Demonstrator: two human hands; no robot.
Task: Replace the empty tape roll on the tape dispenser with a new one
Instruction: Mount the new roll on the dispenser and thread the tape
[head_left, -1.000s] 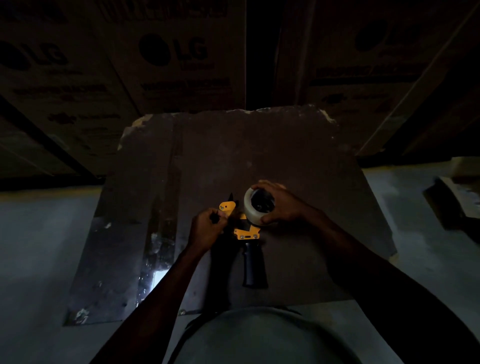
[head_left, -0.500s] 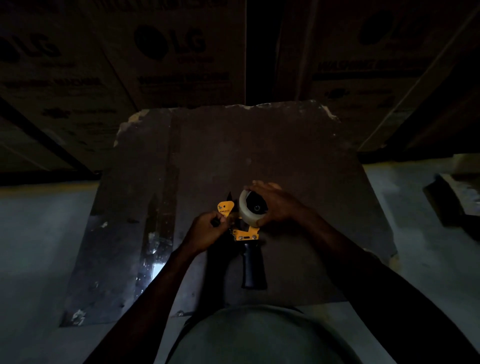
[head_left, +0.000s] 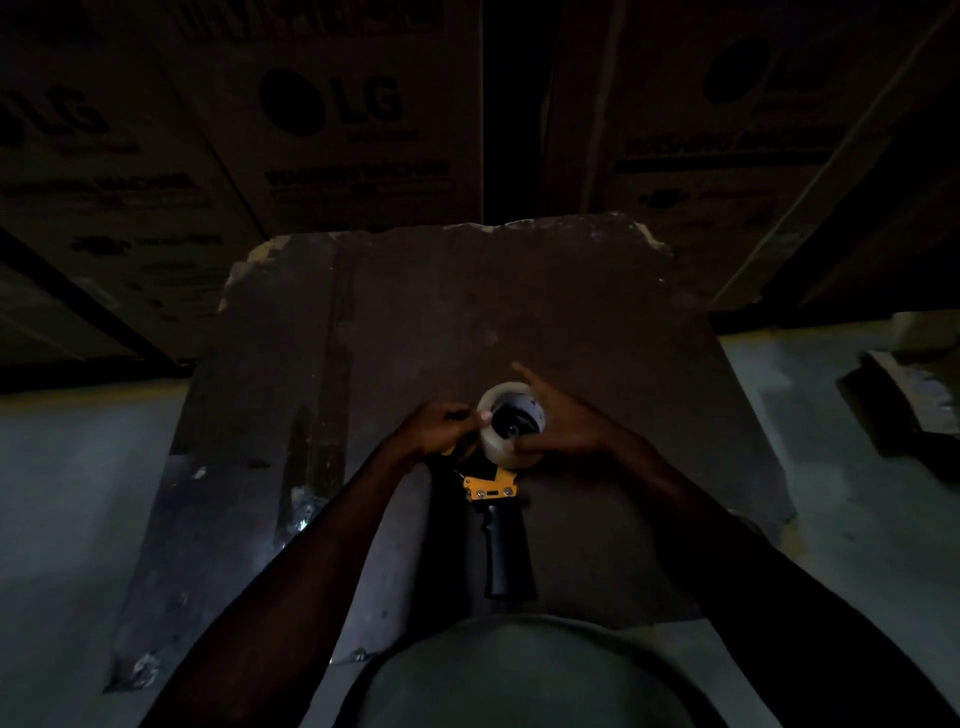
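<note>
A yellow tape dispenser (head_left: 491, 486) with a black handle (head_left: 505, 556) lies on a dark worn board (head_left: 467, 312), handle toward me. A pale tape roll (head_left: 501, 447) sits on the dispenser's black hub. My left hand (head_left: 441, 428) is closed over the dispenser's front end, thumb against the roll's left edge, hiding the yellow flap there. My right hand (head_left: 563, 428) rests on the roll's right side, thumb under it, forefinger stretched out and away over the board.
Large LG cardboard boxes (head_left: 337, 119) stand behind the board. A grey concrete floor (head_left: 78, 493) lies on both sides. Some cardboard scrap (head_left: 904, 410) sits on the floor at the right. The scene is very dim.
The roll has gone down onto the hub. My left hand moved right over the yellow flap to the roll's edge. My right hand's fingers came off the roll's top and spread out.
</note>
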